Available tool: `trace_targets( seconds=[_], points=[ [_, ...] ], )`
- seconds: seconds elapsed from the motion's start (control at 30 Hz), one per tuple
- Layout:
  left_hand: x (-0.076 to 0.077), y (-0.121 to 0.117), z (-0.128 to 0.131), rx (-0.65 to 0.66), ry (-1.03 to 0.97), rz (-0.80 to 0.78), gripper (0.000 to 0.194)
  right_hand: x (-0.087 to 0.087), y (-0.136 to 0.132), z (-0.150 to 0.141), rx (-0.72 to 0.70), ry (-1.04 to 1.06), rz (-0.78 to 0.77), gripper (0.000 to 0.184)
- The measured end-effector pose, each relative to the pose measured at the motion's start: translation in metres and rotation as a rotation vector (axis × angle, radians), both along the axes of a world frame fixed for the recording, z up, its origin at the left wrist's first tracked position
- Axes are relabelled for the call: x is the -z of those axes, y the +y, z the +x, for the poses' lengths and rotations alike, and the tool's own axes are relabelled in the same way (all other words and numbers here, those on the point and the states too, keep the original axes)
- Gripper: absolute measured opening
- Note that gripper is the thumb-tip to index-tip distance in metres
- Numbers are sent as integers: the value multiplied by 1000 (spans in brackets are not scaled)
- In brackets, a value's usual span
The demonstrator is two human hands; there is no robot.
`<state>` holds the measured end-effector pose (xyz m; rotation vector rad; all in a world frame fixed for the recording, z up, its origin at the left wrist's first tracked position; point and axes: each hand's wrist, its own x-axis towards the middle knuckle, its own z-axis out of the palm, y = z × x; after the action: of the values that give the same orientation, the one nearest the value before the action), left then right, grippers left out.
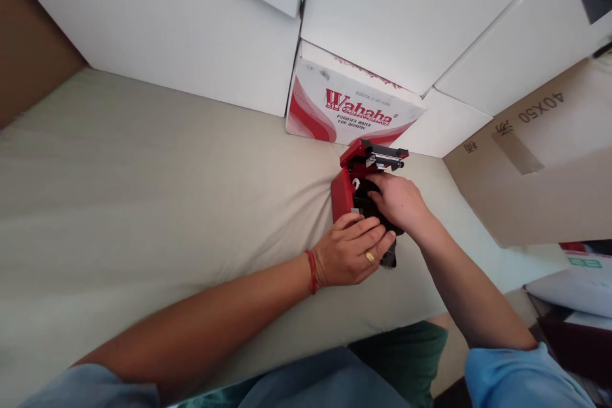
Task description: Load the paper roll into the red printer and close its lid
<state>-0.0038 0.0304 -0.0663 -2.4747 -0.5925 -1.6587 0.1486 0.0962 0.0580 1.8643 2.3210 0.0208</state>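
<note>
A small red-and-black machine (341, 194), much like a label printer, stands on the cloth-covered surface with its lid (356, 152) raised. A bar with a roller runs along the lid's edge. Over the near edge of the body lies my left hand (356, 248), its fingers side by side and closed against it, the thumb hidden. My right hand (394, 197) reaches into the black inside from the right, thumb and forefinger bent; what they hold, if anything, is hidden. Close to the fingertips sits a small white part (356, 184). Below my left fingers a black piece (389, 257) sticks out.
Behind the machine stands a white-and-red Wahaha water carton (354, 108), against large white boxes (201, 32). A brown carton (530, 153) borders the right side. Beige cloth (157, 185) stretches to the left. A dark green cushion-like thing (406, 357) lies below the near edge.
</note>
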Motion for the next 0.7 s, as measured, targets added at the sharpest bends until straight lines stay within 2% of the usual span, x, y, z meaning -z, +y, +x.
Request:
trace_targets(
  seconds=[0.1,0.27,0.4,0.47,0.6,0.7],
  points=[
    [1,1,0,-52,11,15,38,5,7,2,-18,16,13,47],
    [-1,0,-2,-57,-9,35,48,11,17,10,-77,113,-13,51],
    [-4,-1,-2,-161,-51,-70,49,12,21,13,-60,156,-40,47],
    [-3,-1,-3,-171,-34,-129,49,11,19,14,-53,205,-47,44],
    [0,0,-3,-90,-18,-146,49,1,-1,27,-55,551,-23,27],
    [0,0,-2,-50,-26,-82,42,-9,-13,46,33,847,196,29]
  ],
)
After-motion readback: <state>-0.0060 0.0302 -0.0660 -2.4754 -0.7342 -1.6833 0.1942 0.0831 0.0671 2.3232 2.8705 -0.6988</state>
